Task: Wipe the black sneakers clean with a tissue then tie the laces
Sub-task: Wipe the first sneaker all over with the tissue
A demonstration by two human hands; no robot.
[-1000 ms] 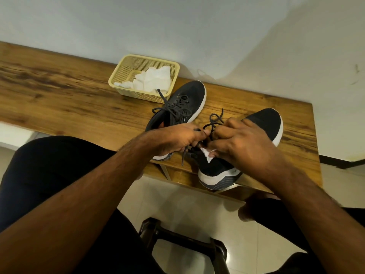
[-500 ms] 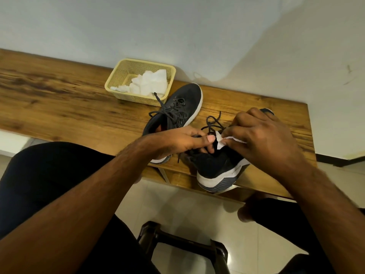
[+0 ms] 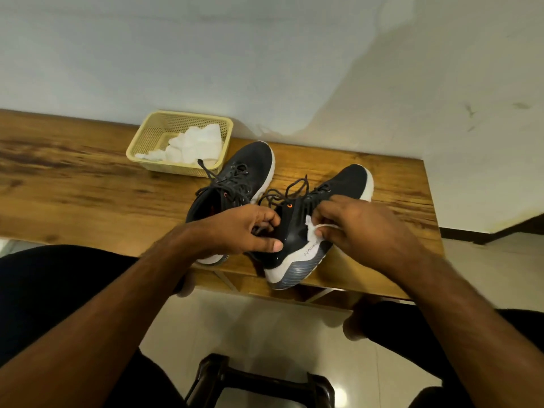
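While left hand (image 3: 244, 228) grips right sneaker's (image 3: 309, 228) heel, right hand (image 3: 362, 228) pinches tissue (image 3: 313, 231) against it, side lettering unreadable

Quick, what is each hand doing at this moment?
Left hand: grips the heel collar of the right sneaker.
Right hand: pinches a tissue against that sneaker's side.

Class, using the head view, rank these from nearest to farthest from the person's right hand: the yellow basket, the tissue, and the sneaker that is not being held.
From the right hand:
1. Tissue, pinched in its fingers against the held sneaker.
2. Other sneaker, to the left, behind the left hand.
3. Yellow basket, far left by the wall.
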